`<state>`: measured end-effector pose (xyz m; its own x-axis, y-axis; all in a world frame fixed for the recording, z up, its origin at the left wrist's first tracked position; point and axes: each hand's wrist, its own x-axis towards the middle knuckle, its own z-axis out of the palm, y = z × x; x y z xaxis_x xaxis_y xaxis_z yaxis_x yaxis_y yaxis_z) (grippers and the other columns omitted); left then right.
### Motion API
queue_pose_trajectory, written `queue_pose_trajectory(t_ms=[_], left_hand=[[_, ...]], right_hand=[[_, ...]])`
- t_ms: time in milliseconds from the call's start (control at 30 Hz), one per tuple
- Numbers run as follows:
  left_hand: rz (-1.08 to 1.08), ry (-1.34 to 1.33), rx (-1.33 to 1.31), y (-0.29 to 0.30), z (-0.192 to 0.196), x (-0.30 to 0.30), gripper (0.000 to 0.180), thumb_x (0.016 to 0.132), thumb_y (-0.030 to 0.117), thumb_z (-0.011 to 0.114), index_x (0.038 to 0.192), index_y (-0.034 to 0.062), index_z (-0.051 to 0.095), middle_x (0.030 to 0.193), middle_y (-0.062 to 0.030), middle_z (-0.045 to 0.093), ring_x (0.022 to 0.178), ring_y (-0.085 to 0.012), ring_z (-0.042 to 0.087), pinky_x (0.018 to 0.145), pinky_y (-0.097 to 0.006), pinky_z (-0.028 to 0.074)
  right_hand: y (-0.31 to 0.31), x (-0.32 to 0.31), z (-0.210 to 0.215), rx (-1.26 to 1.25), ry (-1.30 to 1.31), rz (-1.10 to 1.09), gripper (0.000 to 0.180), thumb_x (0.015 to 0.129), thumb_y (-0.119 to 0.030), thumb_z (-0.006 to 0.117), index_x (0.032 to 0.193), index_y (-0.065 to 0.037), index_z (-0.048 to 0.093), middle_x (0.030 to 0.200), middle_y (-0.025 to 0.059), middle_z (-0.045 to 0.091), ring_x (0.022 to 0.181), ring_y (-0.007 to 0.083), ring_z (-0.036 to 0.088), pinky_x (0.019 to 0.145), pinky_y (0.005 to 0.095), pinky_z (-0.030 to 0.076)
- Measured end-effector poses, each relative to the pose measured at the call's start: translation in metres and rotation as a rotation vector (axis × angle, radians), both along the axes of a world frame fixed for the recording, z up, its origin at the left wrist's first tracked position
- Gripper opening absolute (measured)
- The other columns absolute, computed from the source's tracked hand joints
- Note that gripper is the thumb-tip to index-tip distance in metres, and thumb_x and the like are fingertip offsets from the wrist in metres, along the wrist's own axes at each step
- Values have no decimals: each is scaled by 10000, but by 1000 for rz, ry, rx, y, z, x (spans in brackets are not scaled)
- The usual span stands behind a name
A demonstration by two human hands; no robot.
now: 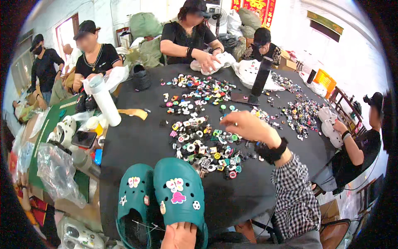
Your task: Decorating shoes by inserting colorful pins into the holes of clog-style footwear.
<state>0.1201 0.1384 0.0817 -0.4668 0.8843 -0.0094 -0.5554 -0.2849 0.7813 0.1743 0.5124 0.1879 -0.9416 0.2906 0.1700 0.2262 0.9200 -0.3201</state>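
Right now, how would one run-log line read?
left hand: partly inside teal clog; right hand: over loose shoe charms; second teal clog: alongside

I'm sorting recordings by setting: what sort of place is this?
Likely a small workshop: heaps of small charms lie on a dark table, teal clogs bearing charms are at its near edge, and bulging sacks are piled beyond it.

At the desk's (141, 139) near edge, toward its left, the clogs (181, 211) are side by side, the left hand (180, 237) in the right one's heel. Behind them spreads a heap of charms (217, 155) (the right hand (248, 126) is over its right side). Another heap (300, 114) lies toward the right edge; a bottle (105, 103) stands at the left edge.
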Motion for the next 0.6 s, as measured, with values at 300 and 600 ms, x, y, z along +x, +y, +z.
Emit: queue_pose_trajectory(t_ms=[300, 600], left_hand=[[-74, -411, 5, 10, 8, -16, 520, 1020, 282, 430, 1450, 13, 317, 1499, -96, 289, 1408, -258, 219, 1161, -401, 115], [-7, -405, -162, 18, 40, -26, 51, 955, 157, 556, 977, 140, 512, 976, 12, 478, 1000, -154, 459, 927, -327, 319]], right_hand=[[134, -93, -6, 82, 198, -199, 199, 822, -154, 552, 879, -77, 726, 852, 144, 708, 820, 317, 682, 777, 406, 537], [207, -173, -122, 249, 188, -426, 196, 811, -91, 553, 879, -110, 736, 905, 166, 693, 876, 343, 669, 794, 446, 526]])
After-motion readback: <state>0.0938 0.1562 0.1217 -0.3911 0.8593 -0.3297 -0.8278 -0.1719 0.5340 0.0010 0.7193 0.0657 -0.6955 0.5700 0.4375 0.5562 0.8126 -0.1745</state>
